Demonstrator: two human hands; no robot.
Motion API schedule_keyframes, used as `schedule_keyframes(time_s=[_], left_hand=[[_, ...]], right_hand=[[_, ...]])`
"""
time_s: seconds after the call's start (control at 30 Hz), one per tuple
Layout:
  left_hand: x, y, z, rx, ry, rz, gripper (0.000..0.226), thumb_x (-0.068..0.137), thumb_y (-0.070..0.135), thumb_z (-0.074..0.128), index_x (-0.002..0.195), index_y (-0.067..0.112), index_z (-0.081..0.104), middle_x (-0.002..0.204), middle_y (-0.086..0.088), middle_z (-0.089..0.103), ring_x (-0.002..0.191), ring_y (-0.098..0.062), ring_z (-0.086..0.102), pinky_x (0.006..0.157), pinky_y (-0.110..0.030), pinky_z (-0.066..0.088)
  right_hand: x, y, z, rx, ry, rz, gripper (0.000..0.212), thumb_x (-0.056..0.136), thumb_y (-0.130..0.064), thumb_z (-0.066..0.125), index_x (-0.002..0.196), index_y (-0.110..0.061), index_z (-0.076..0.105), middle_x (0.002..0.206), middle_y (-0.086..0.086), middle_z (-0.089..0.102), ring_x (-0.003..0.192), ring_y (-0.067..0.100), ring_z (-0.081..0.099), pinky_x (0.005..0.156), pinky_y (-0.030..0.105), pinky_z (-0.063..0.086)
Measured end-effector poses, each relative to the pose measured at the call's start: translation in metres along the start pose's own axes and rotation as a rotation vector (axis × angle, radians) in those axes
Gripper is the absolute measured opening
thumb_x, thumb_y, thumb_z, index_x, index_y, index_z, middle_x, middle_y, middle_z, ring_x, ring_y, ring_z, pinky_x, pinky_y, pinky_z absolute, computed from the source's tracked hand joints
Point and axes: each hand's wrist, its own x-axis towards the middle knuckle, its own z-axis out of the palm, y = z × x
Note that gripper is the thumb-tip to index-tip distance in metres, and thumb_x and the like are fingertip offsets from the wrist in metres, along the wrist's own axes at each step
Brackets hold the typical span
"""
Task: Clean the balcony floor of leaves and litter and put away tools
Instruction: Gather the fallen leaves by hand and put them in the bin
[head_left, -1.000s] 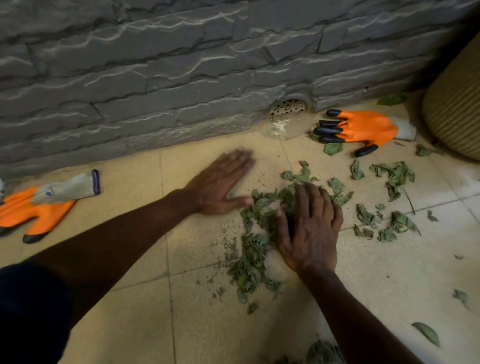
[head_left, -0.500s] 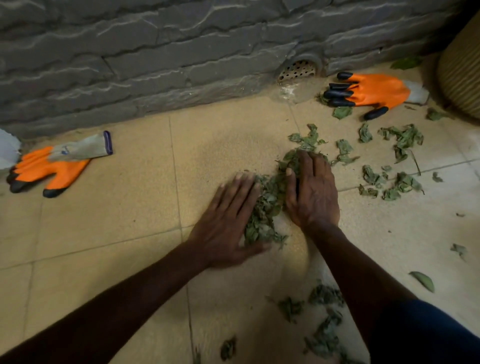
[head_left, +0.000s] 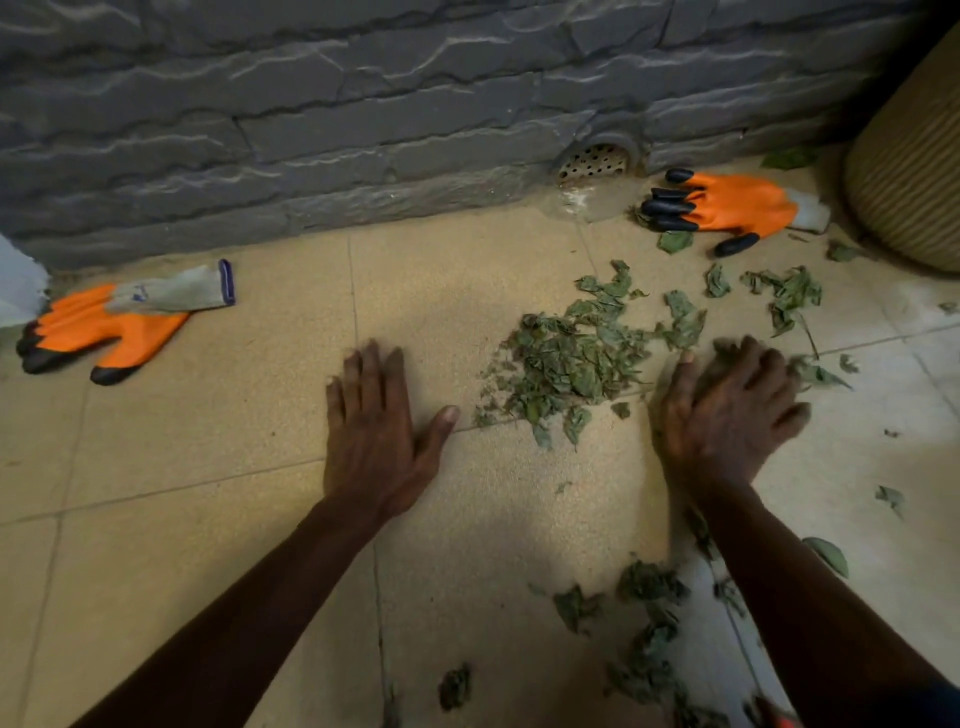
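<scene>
A pile of green leaf scraps (head_left: 569, 364) lies on the beige tiled floor (head_left: 218, 467) between my hands. My left hand (head_left: 376, 434) lies flat on the tiles to the left of the pile, fingers straight, holding nothing. My right hand (head_left: 727, 410) rests palm down at the pile's right edge, fingers spread and slightly blurred, over a few leaves. More leaves (head_left: 784, 293) are scattered to the right, and loose clumps (head_left: 649, 587) lie near my right forearm.
One orange glove with black fingertips (head_left: 98, 332) lies at the left by the grey stone wall (head_left: 363, 114). The other orange glove (head_left: 727, 208) lies next to a round drain grille (head_left: 597, 161). A ribbed tan pot (head_left: 914, 156) stands at the right.
Both hands have come apart from the pile: the left slid left onto bare tile, the right moved to the pile's right side. The leaves now lie gathered between them.
</scene>
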Motion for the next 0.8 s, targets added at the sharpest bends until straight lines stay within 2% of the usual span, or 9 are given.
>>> schedule_keyframes(time_s=[0.07, 0.13, 0.27, 0.37, 0.47, 0.53, 0.6, 0.7, 0.8], left_hand=[[0.012, 0.023, 0.006, 0.01, -0.021, 0.052, 0.101, 0.094, 0.081, 0.002, 0.166, 0.01, 0.003, 0.174, -0.015, -0.001, 0.161, -0.031, -0.005, 0.13, -0.052, 0.001], [0.029, 0.055, 0.01, -0.027, -0.033, 0.14, 0.099, 0.095, 0.079, 0.003, 0.166, 0.01, -0.002, 0.174, -0.015, -0.005, 0.161, -0.029, -0.008, 0.13, -0.05, 0.001], [0.053, 0.094, 0.012, -0.102, -0.062, 0.37, 0.099, 0.093, 0.081, 0.001, 0.167, 0.015, -0.002, 0.175, -0.01, -0.006, 0.161, -0.025, -0.008, 0.131, -0.048, 0.0], [0.058, 0.095, 0.016, -0.092, -0.032, 0.463, 0.093, 0.095, 0.08, 0.006, 0.167, 0.02, 0.004, 0.175, -0.007, -0.001, 0.161, -0.024, -0.004, 0.13, -0.05, 0.005], [0.056, 0.092, 0.018, -0.118, -0.007, 0.452, 0.09, 0.097, 0.078, 0.01, 0.167, 0.02, 0.012, 0.175, -0.008, 0.005, 0.161, -0.026, 0.001, 0.13, -0.052, 0.009], [0.056, 0.093, 0.018, -0.124, -0.004, 0.434, 0.092, 0.097, 0.078, 0.009, 0.166, 0.018, 0.014, 0.175, -0.009, 0.007, 0.161, -0.026, 0.002, 0.129, -0.052, 0.01], [0.055, 0.094, 0.018, -0.15, 0.003, 0.415, 0.091, 0.098, 0.077, 0.011, 0.166, 0.017, 0.015, 0.174, -0.01, 0.009, 0.161, -0.027, 0.004, 0.13, -0.052, 0.009], [0.054, 0.093, 0.015, -0.188, 0.022, 0.381, 0.088, 0.099, 0.076, 0.013, 0.165, 0.018, 0.018, 0.173, -0.01, 0.013, 0.16, -0.028, 0.009, 0.129, -0.053, 0.011], [0.053, 0.095, 0.014, -0.201, 0.053, 0.356, 0.087, 0.099, 0.076, 0.013, 0.163, 0.019, 0.023, 0.171, -0.01, 0.02, 0.159, -0.029, 0.016, 0.129, -0.054, 0.013]], right_hand=[[-0.001, -0.001, 0.0, -0.019, -0.053, -0.04, 0.081, 0.102, -0.065, 0.022, 0.158, -0.006, 0.021, 0.164, 0.023, 0.024, 0.152, 0.043, 0.021, 0.123, 0.062, 0.02], [-0.01, -0.012, -0.001, 0.053, -0.094, -0.226, 0.071, 0.106, -0.057, 0.03, 0.157, -0.009, 0.025, 0.162, 0.02, 0.028, 0.149, 0.039, 0.026, 0.121, 0.06, 0.028], [-0.025, -0.025, -0.008, 0.245, -0.183, -0.594, 0.057, 0.108, -0.042, 0.039, 0.157, -0.013, 0.037, 0.161, 0.013, 0.036, 0.147, 0.027, 0.034, 0.121, 0.039, 0.03], [0.003, -0.014, -0.012, 0.24, -0.052, -0.518, 0.061, 0.104, -0.05, 0.037, 0.153, -0.013, 0.042, 0.157, 0.013, 0.04, 0.144, 0.026, 0.037, 0.119, 0.042, 0.031], [0.046, -0.006, -0.008, 0.174, -0.143, -0.363, 0.074, 0.102, -0.062, 0.036, 0.159, -0.015, 0.029, 0.164, 0.011, 0.028, 0.15, 0.028, 0.028, 0.123, 0.051, 0.028], [0.06, -0.009, -0.004, 0.152, -0.228, -0.426, 0.08, 0.101, -0.066, 0.033, 0.161, -0.013, 0.023, 0.168, 0.011, 0.021, 0.154, 0.029, 0.021, 0.126, 0.051, 0.021], [0.054, -0.015, -0.002, 0.123, -0.325, -0.593, 0.081, 0.102, -0.065, 0.03, 0.163, -0.013, 0.02, 0.17, 0.012, 0.017, 0.157, 0.026, 0.015, 0.128, 0.047, 0.014], [0.024, -0.021, -0.003, 0.202, -0.43, -0.774, 0.071, 0.104, -0.056, 0.035, 0.162, -0.016, 0.025, 0.168, 0.01, 0.025, 0.154, 0.023, 0.024, 0.125, 0.044, 0.028], [0.03, -0.03, -0.002, 0.336, -0.227, -0.717, 0.062, 0.104, -0.05, 0.04, 0.156, -0.016, 0.038, 0.158, 0.008, 0.037, 0.144, 0.021, 0.036, 0.117, 0.044, 0.038]])
